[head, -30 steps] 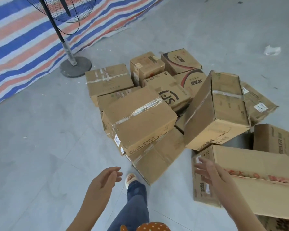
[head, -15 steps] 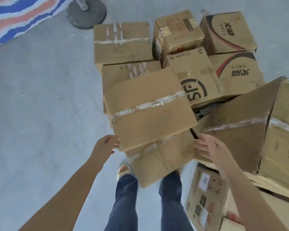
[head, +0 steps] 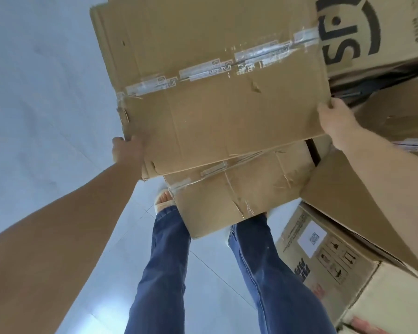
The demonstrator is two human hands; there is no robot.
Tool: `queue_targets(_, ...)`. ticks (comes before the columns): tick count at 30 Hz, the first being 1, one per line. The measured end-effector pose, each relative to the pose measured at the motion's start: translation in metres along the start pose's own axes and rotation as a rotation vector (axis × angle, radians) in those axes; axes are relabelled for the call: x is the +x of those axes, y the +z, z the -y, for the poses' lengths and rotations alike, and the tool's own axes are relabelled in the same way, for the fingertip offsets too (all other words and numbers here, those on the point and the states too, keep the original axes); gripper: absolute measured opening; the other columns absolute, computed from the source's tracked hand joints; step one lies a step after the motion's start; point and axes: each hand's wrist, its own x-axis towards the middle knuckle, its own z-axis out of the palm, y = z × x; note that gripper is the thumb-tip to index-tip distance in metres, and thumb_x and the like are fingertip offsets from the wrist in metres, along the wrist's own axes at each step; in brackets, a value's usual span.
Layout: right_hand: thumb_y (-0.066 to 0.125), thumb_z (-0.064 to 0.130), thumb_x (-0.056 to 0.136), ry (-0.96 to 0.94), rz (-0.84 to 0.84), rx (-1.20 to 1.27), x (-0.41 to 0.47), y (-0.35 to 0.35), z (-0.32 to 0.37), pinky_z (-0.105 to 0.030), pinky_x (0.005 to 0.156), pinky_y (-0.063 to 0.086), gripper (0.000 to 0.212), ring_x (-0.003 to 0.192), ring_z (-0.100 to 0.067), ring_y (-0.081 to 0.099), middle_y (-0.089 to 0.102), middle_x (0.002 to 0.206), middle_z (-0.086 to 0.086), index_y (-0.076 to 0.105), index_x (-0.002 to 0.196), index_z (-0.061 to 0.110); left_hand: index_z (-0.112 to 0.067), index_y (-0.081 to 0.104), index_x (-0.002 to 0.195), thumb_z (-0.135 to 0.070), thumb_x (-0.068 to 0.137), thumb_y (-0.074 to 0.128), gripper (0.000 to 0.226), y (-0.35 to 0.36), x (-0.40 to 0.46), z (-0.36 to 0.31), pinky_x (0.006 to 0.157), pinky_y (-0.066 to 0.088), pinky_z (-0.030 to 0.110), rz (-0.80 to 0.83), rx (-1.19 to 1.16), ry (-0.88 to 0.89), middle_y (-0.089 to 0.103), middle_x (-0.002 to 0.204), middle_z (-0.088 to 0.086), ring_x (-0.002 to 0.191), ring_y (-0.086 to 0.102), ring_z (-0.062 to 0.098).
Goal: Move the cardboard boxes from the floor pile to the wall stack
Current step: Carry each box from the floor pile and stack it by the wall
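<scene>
Five cardboard boxes show, and two hands. The left hand (head: 128, 150) and right hand (head: 333, 116) grip the near corners of the big taped box (head: 217, 97), which sits between them.

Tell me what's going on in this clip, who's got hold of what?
A person bends over a pile of cardboard boxes on the floor. The left hand grips the near left corner of the top taped box, and the right hand grips its right corner, fingers curled over the edge. The box rests on a crumpled box beneath it. An SF-printed box sits behind, and a labelled box lies by the person's right leg.
</scene>
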Motion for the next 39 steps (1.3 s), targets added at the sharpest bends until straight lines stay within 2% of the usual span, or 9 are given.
queue_targets(4,0.038,0.034,0.100,0.000,-0.094,0.076,-0.004,0.001,-0.014,-0.033,0.084,0.038,0.042,0.105,-0.024,0.052,0.055,0.127,-0.010,0.046,0.134,0.011,-0.008,0.042,0.137,-0.054,0.093,0.045,0.064,-0.013,0.011,0.009,0.092,0.046,0.043,0.073,-0.126,-0.153,0.053,0.125,0.009,0.112,0.054,0.029)
queue_targets(7,0.038,0.039,0.099,-0.014,-0.132,0.044,-0.014,-0.013,-0.015,-0.040,0.090,0.042,0.041,0.104,-0.032,0.054,0.059,0.110,-0.013,0.057,0.116,0.006,-0.014,0.042,0.140,-0.058,0.089,0.053,0.069,-0.032,0.007,0.011,0.101,0.045,0.043,0.146,-0.298,-0.220,0.051,0.135,0.001,0.120,0.051,0.025)
queue_targets(9,0.039,0.041,0.099,-0.060,-0.160,0.078,-0.027,-0.021,-0.013,-0.039,0.085,0.043,0.035,0.093,-0.027,0.052,0.056,0.094,-0.008,0.056,0.096,0.010,-0.014,0.048,0.134,-0.059,0.090,0.049,0.063,-0.043,-0.004,0.013,0.098,0.044,0.041,0.084,-0.248,-0.167,0.054,0.121,-0.001,0.113,0.052,0.025)
queue_targets(13,0.040,0.035,0.099,-0.138,-0.228,0.191,-0.067,-0.047,0.005,-0.031,0.070,0.034,0.034,0.067,-0.016,0.042,0.042,0.070,0.004,0.040,0.068,0.021,-0.022,0.051,0.072,-0.048,0.092,0.046,0.033,-0.073,-0.039,0.012,0.078,0.041,0.037,0.015,-0.342,-0.066,0.047,0.078,-0.007,0.084,0.046,0.021)
queue_targets(18,0.038,0.032,0.100,-0.241,-0.209,0.125,-0.127,-0.096,0.029,-0.033,0.063,0.030,0.034,0.065,-0.016,0.039,0.043,0.070,0.001,0.045,0.071,0.018,-0.024,0.035,0.062,-0.045,0.090,0.050,0.038,-0.126,-0.094,0.022,0.055,0.025,0.030,-0.041,-0.394,-0.064,0.031,0.065,-0.002,0.058,0.031,0.016)
queue_targets(26,0.036,0.033,0.102,-0.358,-0.108,0.083,-0.242,-0.140,0.028,-0.032,0.055,0.029,0.030,0.069,-0.012,0.044,0.049,0.077,0.001,0.052,0.092,0.011,-0.021,0.045,0.083,-0.038,0.088,0.045,0.018,-0.217,-0.210,0.095,0.064,0.025,0.033,-0.131,-0.528,0.009,0.030,0.076,0.004,0.072,0.029,0.020)
queue_targets(30,0.035,0.032,0.103,-0.422,-0.023,0.066,-0.301,-0.150,0.033,-0.034,0.066,0.033,0.023,0.076,-0.016,0.047,0.051,0.085,0.004,0.052,0.102,0.016,-0.016,0.050,0.079,-0.038,0.088,0.045,0.024,-0.263,-0.265,0.143,0.065,0.027,0.034,-0.234,-0.653,0.002,0.036,0.079,0.004,0.073,0.032,0.021)
queue_targets(34,0.037,0.030,0.102,-0.476,0.050,0.067,-0.363,-0.135,0.051,-0.036,0.081,0.035,0.019,0.090,-0.021,0.045,0.050,0.095,-0.001,0.051,0.103,0.018,-0.017,0.041,0.070,-0.039,0.088,0.046,0.028,-0.305,-0.299,0.197,0.062,0.025,0.032,-0.303,-0.759,-0.043,0.029,0.069,0.000,0.066,0.028,0.018)
queue_targets(39,0.040,0.032,0.101,-0.589,0.106,0.018,-0.433,-0.086,0.071,-0.035,0.075,0.034,0.017,0.084,-0.019,0.047,0.051,0.090,0.002,0.051,0.105,0.019,-0.017,0.041,0.074,-0.038,0.087,0.047,0.025,-0.349,-0.316,0.285,0.058,0.020,0.030,-0.396,-0.858,-0.111,0.026,0.068,0.000,0.062,0.025,0.018)
